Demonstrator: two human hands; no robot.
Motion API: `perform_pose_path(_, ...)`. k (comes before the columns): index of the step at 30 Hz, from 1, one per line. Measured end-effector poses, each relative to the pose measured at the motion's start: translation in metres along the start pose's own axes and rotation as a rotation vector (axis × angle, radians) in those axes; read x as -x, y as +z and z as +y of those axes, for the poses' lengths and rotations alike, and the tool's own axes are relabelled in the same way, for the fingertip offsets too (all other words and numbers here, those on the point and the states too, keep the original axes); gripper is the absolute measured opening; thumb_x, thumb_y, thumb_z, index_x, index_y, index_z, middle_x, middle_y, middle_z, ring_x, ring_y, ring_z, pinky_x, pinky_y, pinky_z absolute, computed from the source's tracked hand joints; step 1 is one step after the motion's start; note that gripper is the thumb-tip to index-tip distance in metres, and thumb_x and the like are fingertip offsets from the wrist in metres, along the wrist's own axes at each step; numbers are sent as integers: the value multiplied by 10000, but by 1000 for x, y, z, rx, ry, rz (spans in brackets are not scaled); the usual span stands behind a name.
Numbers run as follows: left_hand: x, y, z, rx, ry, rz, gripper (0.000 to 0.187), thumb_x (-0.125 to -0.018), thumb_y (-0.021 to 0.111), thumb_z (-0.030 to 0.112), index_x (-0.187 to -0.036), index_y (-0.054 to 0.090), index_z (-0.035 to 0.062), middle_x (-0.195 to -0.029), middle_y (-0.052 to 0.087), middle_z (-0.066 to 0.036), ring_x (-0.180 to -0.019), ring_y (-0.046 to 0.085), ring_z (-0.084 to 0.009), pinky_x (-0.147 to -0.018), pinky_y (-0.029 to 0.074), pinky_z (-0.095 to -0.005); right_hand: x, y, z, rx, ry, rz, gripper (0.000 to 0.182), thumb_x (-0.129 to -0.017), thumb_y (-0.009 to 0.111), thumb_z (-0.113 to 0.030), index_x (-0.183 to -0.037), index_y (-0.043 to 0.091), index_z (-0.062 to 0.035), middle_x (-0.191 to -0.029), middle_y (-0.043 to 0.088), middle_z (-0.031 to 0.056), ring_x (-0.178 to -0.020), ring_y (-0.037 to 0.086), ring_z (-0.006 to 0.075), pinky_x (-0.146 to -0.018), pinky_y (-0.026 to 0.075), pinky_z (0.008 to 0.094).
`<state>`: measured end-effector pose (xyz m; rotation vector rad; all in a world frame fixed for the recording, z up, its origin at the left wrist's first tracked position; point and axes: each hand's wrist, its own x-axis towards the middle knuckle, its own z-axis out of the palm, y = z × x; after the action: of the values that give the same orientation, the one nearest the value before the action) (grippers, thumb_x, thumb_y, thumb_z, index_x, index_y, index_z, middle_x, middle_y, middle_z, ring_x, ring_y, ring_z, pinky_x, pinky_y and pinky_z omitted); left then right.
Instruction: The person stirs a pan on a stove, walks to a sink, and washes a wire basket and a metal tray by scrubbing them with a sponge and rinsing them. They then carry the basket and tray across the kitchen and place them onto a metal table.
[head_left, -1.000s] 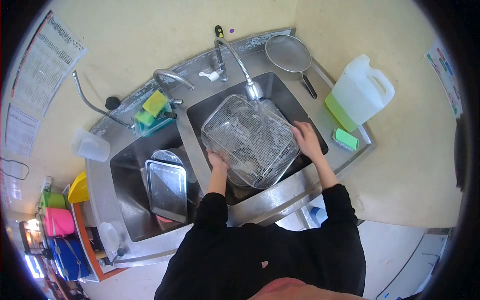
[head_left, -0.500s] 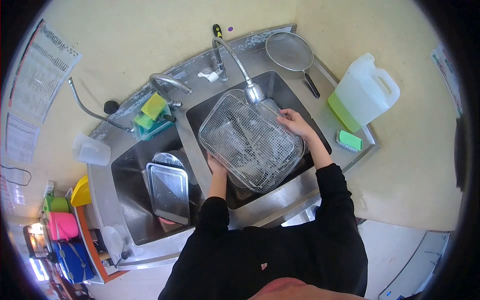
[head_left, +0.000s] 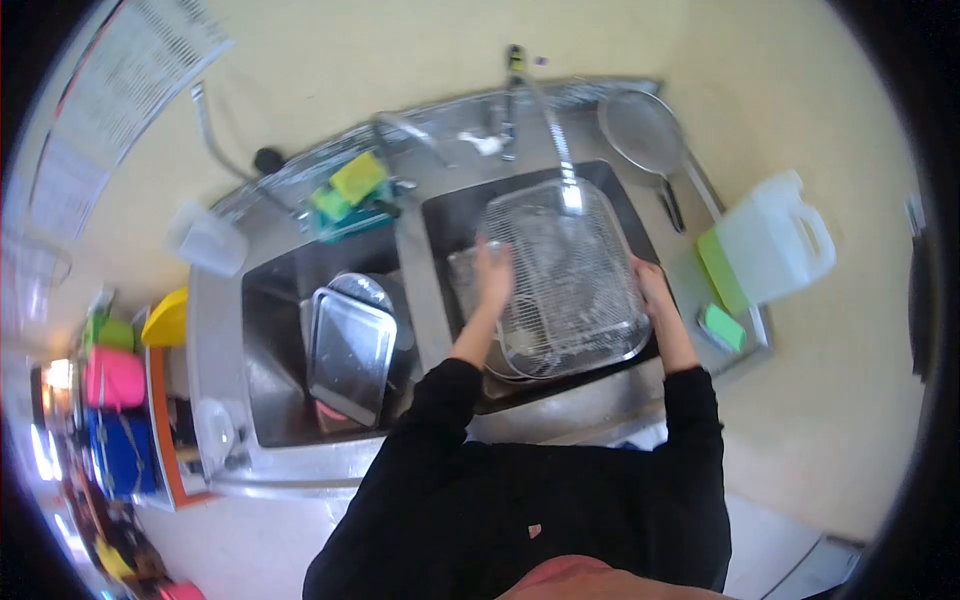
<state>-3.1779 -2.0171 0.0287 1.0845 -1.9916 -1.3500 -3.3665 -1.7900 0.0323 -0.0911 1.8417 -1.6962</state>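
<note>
The wire basket (head_left: 568,280) sits tilted over the right sink basin (head_left: 450,215), directly under the spray faucet head (head_left: 571,196), so water falls through its mesh. The left hand (head_left: 493,275) presses on its left edge and the right hand (head_left: 652,287) clasps its right rim, each grip steadying it; a steel tray (head_left: 350,352) leans in the left basin.

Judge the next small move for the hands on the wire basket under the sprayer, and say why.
Probably tilt the wire basket slightly so the spray reaches its near end. The sprayer head sits over the far edge only, the left hand grips the left rim and the right hand the right rim, holding it over the right sink basin.
</note>
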Motion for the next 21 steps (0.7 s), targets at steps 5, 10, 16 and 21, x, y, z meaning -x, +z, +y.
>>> perform_pose_path(5,40,20,87,-629,402,-14,594,-807,478,417,-1296,367,99,-1350,301,-197,-1256,236,-399,-1010,94,-592,21,-19,4,-257,-27,-162,360,-896,418,-209,-1103,526,66,-1070,573,129,-964,556,216,-850,431,328)
perform_pose_path(10,33,49,52,-350,907,-431,703,-773,479,517,-1311,336,87,-1398,198,-188,-1301,110,-384,-989,89,-620,24,-36,22,-258,65,-102,356,-905,395,-222,-1081,522,61,-1033,578,153,-895,576,240,-802,460,349)
perform_pose_path(16,33,55,56,-556,533,-139,761,-790,398,598,-1340,287,84,-1421,160,-171,-1324,59,-350,-1014,30,-591,28,-54,47,-140,-16,-1,306,-902,416,-220,-987,561,35,-926,604,116,-808,576,210,-732,461,325)
perform_pose_path(21,32,27,77,-446,460,-490,818,-776,422,595,-1357,224,54,-1428,94,-196,-1315,25,-396,-1011,-20,-589,55,-26,31,-339,61,-145,310,-895,439,-211,-1062,519,37,-1011,573,127,-893,556,232,-798,438,336)
